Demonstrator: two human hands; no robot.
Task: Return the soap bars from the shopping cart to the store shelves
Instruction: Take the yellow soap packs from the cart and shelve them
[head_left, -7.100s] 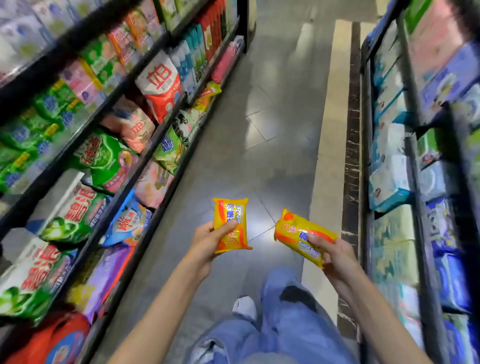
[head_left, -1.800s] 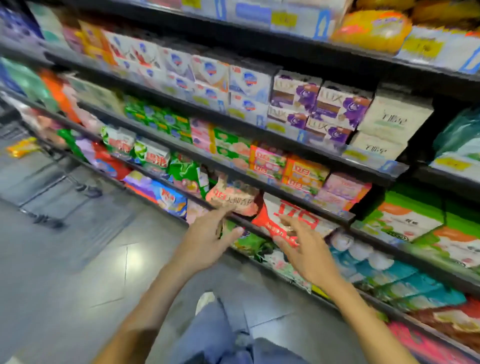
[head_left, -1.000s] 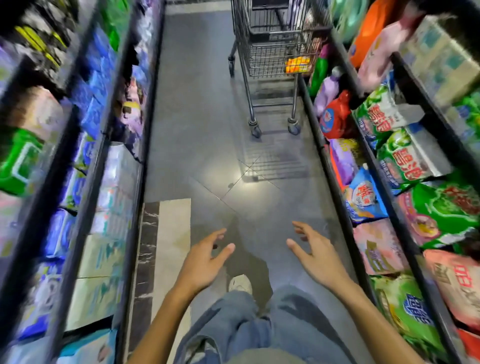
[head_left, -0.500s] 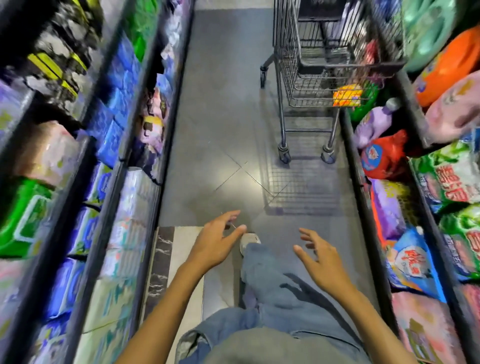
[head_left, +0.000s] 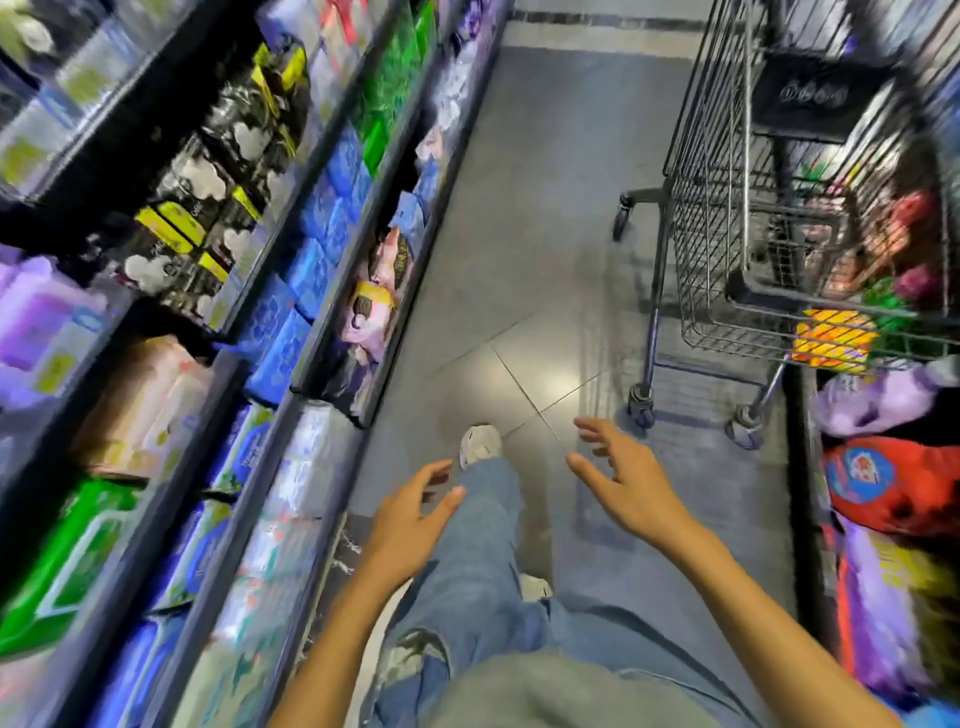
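A wire shopping cart (head_left: 727, 218) stands ahead on the right side of the aisle. Yellow-orange soap packs (head_left: 832, 339) lie in its near right corner, seen through the mesh. My left hand (head_left: 410, 519) hangs over my leg with fingers spread and holds nothing. My right hand (head_left: 626, 480) reaches forward with fingers spread, also holding nothing, well short of the cart.
Shelves of packaged goods (head_left: 291, 270) line the left side. On the right, low shelves hold a red detergent bag (head_left: 893, 483) and purple bags (head_left: 878, 400). The grey tiled floor (head_left: 524, 234) runs between them. My jeans and white shoe (head_left: 480, 447) are below.
I have walked closer to the cart, which now sits larger at the upper right. Both hands stay without anything in them; 7 seconds ago each held a soap bar.
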